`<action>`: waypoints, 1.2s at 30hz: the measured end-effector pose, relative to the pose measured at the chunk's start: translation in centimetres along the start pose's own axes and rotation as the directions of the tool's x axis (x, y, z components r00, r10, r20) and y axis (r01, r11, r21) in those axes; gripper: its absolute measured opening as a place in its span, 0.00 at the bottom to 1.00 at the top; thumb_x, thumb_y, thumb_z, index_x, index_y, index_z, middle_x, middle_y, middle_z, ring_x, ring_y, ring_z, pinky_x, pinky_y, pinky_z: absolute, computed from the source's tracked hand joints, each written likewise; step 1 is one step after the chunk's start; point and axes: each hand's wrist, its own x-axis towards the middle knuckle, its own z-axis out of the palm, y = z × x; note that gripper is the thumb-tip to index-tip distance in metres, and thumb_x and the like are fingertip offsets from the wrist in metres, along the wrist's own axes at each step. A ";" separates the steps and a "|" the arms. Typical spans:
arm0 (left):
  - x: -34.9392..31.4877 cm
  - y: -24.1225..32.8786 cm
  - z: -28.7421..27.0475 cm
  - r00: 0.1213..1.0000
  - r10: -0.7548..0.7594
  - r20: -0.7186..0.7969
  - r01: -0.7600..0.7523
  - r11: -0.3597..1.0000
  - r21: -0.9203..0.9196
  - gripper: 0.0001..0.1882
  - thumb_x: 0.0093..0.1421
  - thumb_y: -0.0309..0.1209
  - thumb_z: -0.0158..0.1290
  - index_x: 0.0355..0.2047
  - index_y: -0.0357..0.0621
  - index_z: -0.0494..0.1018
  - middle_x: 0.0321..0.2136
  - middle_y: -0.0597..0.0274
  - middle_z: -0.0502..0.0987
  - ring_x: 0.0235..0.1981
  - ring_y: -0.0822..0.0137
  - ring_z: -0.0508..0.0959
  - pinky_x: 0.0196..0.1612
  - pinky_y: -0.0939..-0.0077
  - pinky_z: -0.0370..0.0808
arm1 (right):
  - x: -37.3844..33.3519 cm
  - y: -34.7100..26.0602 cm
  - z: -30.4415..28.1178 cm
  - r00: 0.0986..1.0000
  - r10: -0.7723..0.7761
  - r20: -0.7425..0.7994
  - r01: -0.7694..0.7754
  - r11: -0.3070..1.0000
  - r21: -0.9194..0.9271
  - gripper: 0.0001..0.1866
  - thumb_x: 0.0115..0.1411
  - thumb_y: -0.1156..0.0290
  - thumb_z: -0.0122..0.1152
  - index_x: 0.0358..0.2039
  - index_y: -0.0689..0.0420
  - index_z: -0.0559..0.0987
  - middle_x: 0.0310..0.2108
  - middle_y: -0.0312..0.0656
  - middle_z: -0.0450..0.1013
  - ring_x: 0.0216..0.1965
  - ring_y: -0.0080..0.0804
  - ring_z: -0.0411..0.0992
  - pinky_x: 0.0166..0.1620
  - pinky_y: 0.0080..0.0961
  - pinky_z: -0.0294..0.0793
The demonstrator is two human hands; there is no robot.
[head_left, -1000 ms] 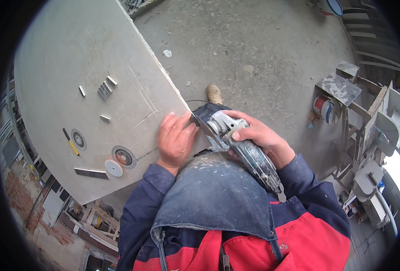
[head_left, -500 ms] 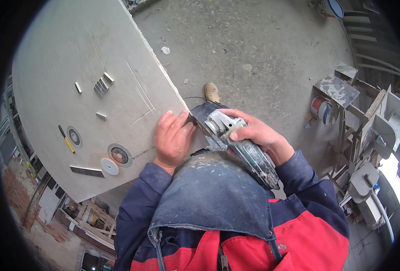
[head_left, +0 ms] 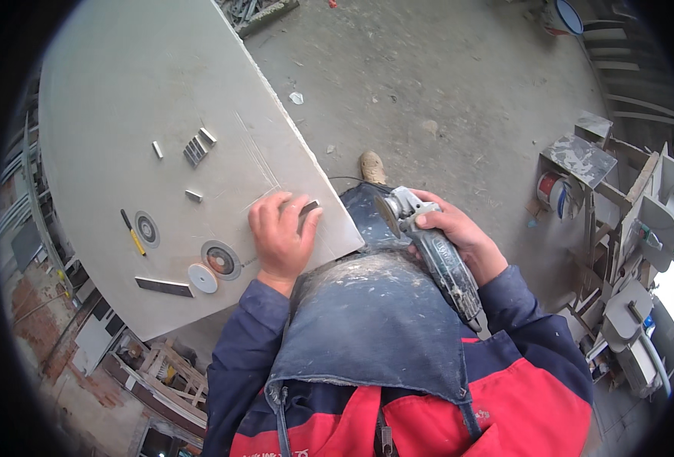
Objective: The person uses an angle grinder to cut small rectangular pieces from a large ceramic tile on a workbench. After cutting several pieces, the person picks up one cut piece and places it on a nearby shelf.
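My left hand (head_left: 280, 240) is over the pale board tabletop (head_left: 139, 84), near its right edge. Between thumb and fingers it pinches a small dark strip (head_left: 309, 206), partly covered by the fingers. Off the board's edge, my right hand (head_left: 465, 238) grips an angle grinder (head_left: 443, 263) around its body, the disc (head_left: 387, 215) facing the board. Several short cut strips (head_left: 196, 151) lie grouped farther up the board. Nearer are two grinding discs (head_left: 221, 260), a small white disc (head_left: 202, 279), a yellow-and-black marker or knife (head_left: 133, 233) and a longer dark strip (head_left: 164, 287).
A thin cable runs from beside the board past my shoe (head_left: 372, 167). On the right stand a splattered stool-like block (head_left: 579, 160), a paint bucket (head_left: 553, 190) and cut sheet pieces (head_left: 632, 305). Another bucket (head_left: 561, 17) stands far right on the dusty floor.
My left hand has drawn back from the board's edge onto its surface, with the small strip in its fingers. The grinder has moved right, away from the edge. The whole view has shifted slightly.
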 end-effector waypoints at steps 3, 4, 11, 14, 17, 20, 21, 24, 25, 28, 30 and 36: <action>0.0 -0.6 -0.6 0.997 0.020 0.071 -0.018 1.000 -0.024 0.20 0.60 0.25 0.71 0.53 0.44 0.84 0.41 0.56 0.80 0.45 0.51 0.78 0.53 0.55 0.75 | 0.2 -0.6 -0.2 0.999 -0.034 0.025 0.035 0.999 -0.029 0.41 0.64 0.72 0.69 0.78 0.56 0.67 0.53 0.51 0.79 0.34 0.40 0.84 0.35 0.36 0.90; -0.3 -0.4 -0.6 0.995 -0.017 0.095 0.018 1.000 -0.015 0.20 0.60 0.25 0.70 0.53 0.44 0.83 0.41 0.57 0.80 0.46 0.52 0.78 0.53 0.55 0.75 | 0.1 -0.7 0.0 0.999 -0.044 0.027 0.044 0.998 -0.034 0.41 0.64 0.71 0.69 0.77 0.56 0.67 0.53 0.51 0.79 0.34 0.40 0.84 0.36 0.36 0.90; 0.3 0.2 -2.6 0.991 -0.065 0.120 0.087 0.977 -0.194 0.24 0.60 0.23 0.68 0.57 0.44 0.80 0.51 0.56 0.85 0.55 0.51 0.81 0.61 0.55 0.75 | 0.3 -1.3 0.7 0.993 -0.059 0.097 0.064 0.997 -0.047 0.42 0.64 0.71 0.70 0.78 0.58 0.67 0.56 0.49 0.78 0.37 0.38 0.84 0.39 0.35 0.91; 0.9 -1.7 -3.7 0.942 0.166 0.292 -0.131 0.982 -0.137 0.21 0.59 0.22 0.69 0.53 0.43 0.81 0.55 0.55 0.85 0.55 0.51 0.82 0.61 0.56 0.77 | -0.3 -1.2 1.1 0.993 -0.044 0.111 0.048 0.998 -0.029 0.42 0.63 0.71 0.70 0.78 0.58 0.67 0.56 0.49 0.78 0.37 0.38 0.84 0.39 0.34 0.91; 1.1 -4.2 -2.5 0.929 0.248 0.273 -0.200 0.961 -0.192 0.18 0.57 0.22 0.71 0.49 0.41 0.83 0.56 0.53 0.85 0.52 0.47 0.83 0.57 0.56 0.80 | 0.3 -1.3 1.6 0.991 -0.031 0.128 0.032 0.999 -0.005 0.42 0.63 0.71 0.71 0.77 0.58 0.67 0.55 0.49 0.78 0.37 0.37 0.85 0.39 0.34 0.91; 1.8 -3.4 -1.8 0.946 0.244 0.212 -0.207 0.961 -0.186 0.15 0.57 0.22 0.73 0.44 0.41 0.84 0.55 0.54 0.86 0.49 0.48 0.84 0.52 0.59 0.82 | -0.1 -1.6 2.3 0.991 -0.038 0.130 0.039 0.999 0.000 0.41 0.63 0.71 0.71 0.76 0.58 0.68 0.55 0.48 0.78 0.38 0.37 0.84 0.39 0.34 0.91; 2.0 -2.8 -1.2 0.952 0.249 0.180 -0.219 0.961 -0.171 0.15 0.57 0.23 0.73 0.44 0.41 0.84 0.54 0.54 0.86 0.48 0.49 0.83 0.51 0.59 0.81 | -0.3 -1.6 2.6 0.991 -0.042 0.125 0.042 0.999 -0.001 0.41 0.63 0.71 0.72 0.76 0.58 0.69 0.55 0.48 0.78 0.38 0.36 0.84 0.39 0.34 0.91; 2.2 -1.4 0.6 0.962 0.256 0.094 -0.242 0.960 -0.137 0.14 0.56 0.24 0.73 0.43 0.41 0.84 0.53 0.54 0.86 0.47 0.52 0.83 0.49 0.59 0.80 | -0.1 -1.8 3.0 0.990 -0.025 0.142 0.027 1.000 -0.015 0.40 0.64 0.72 0.72 0.76 0.58 0.69 0.55 0.48 0.78 0.39 0.36 0.84 0.39 0.33 0.91; 2.1 -1.2 1.2 0.964 0.255 0.073 -0.243 0.961 -0.133 0.15 0.56 0.24 0.73 0.43 0.41 0.84 0.53 0.53 0.86 0.46 0.52 0.83 0.48 0.59 0.80 | -0.1 -1.5 3.2 0.993 -0.030 0.110 0.032 0.999 -0.019 0.40 0.64 0.72 0.72 0.76 0.57 0.69 0.55 0.48 0.78 0.40 0.35 0.84 0.39 0.32 0.91; 1.7 -1.1 2.1 0.965 0.258 0.039 -0.251 0.960 -0.125 0.15 0.55 0.24 0.74 0.43 0.41 0.85 0.53 0.52 0.86 0.46 0.52 0.83 0.47 0.59 0.79 | -0.1 -1.5 3.6 0.994 -0.023 0.109 0.029 0.998 -0.055 0.40 0.64 0.72 0.72 0.76 0.56 0.69 0.54 0.48 0.78 0.40 0.34 0.84 0.39 0.32 0.91; 1.6 -1.2 2.2 0.963 0.269 0.027 -0.264 0.957 -0.120 0.16 0.54 0.24 0.75 0.42 0.41 0.85 0.54 0.52 0.86 0.46 0.52 0.83 0.47 0.59 0.79 | 0.0 -1.3 3.6 0.993 -0.016 0.113 0.026 0.996 -0.085 0.40 0.63 0.71 0.72 0.76 0.56 0.69 0.55 0.47 0.78 0.40 0.34 0.84 0.39 0.32 0.91; 1.9 -1.1 2.4 0.957 0.288 0.014 -0.285 0.951 -0.123 0.16 0.54 0.25 0.75 0.43 0.42 0.85 0.54 0.52 0.86 0.46 0.53 0.83 0.46 0.60 0.78 | -0.1 -1.3 4.2 0.996 -0.010 0.092 0.020 0.993 -0.114 0.41 0.62 0.71 0.73 0.75 0.56 0.70 0.55 0.47 0.78 0.40 0.34 0.84 0.40 0.31 0.90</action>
